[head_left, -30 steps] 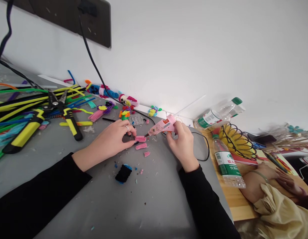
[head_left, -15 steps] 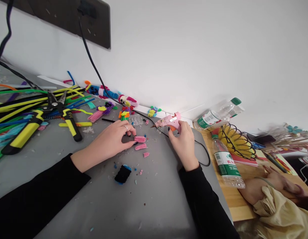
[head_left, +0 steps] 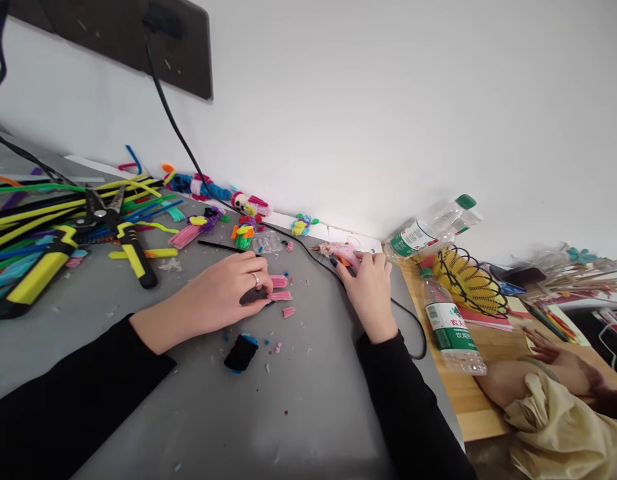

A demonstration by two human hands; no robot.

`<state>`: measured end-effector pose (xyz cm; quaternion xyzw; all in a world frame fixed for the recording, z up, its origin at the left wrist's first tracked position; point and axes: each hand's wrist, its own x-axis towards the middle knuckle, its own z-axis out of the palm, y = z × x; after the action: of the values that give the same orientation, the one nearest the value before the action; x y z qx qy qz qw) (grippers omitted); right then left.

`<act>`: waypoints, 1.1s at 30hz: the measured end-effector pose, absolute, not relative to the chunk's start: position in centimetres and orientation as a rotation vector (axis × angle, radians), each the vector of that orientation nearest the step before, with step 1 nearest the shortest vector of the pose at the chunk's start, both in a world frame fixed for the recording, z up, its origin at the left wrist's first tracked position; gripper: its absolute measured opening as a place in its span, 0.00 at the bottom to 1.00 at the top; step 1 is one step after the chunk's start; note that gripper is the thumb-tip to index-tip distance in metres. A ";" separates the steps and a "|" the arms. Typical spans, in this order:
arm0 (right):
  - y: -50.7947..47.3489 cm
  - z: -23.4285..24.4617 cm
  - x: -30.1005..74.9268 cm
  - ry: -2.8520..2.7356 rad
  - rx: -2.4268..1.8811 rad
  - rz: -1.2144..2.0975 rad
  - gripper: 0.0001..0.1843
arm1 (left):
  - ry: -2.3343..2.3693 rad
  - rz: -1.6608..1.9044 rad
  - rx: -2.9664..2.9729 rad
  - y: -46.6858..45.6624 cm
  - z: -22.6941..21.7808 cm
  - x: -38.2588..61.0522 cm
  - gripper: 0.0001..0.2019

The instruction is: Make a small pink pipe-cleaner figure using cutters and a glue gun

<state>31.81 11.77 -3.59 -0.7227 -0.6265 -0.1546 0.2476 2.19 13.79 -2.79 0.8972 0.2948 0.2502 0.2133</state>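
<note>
At a grey desk, the person's left hand curls beside two pink chenille strips, its fingers at their left ends; whether they pinch firmly cannot be told. The right hand, near the white wall, has its fingers about a pink glue gun low by the desk's back edge. A shorter pink chenille piece and a black-and-blue chenille block lie nearer the person. Careful handling would keep the nozzle clear of the neighbouring black cord and the left fingers, and steady the strips without crushing them.
</note>
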 end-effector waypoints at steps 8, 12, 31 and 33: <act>10.2 0.3 27.0 -2.030 -1.141 -0.002 0.10 | 0.940 0.778 2.244 13.8 -1.4 2.0 0.12; 9.6 0.1 25.7 -2.196 -0.971 0.153 0.10 | 0.955 0.775 2.126 14.1 -1.4 1.8 0.11; 10.7 -1.7 25.2 -2.129 -1.114 0.055 0.10 | 1.340 0.937 1.951 15.1 -1.9 0.9 0.24; 10.7 -1.7 24.9 -2.153 -1.113 0.004 0.11 | 1.322 0.941 1.988 15.0 -1.8 1.0 0.23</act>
<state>24.92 10.69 -1.73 -0.4300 -0.8317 0.0017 0.3512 1.05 15.00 -1.77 0.7430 0.4938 0.3516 0.2837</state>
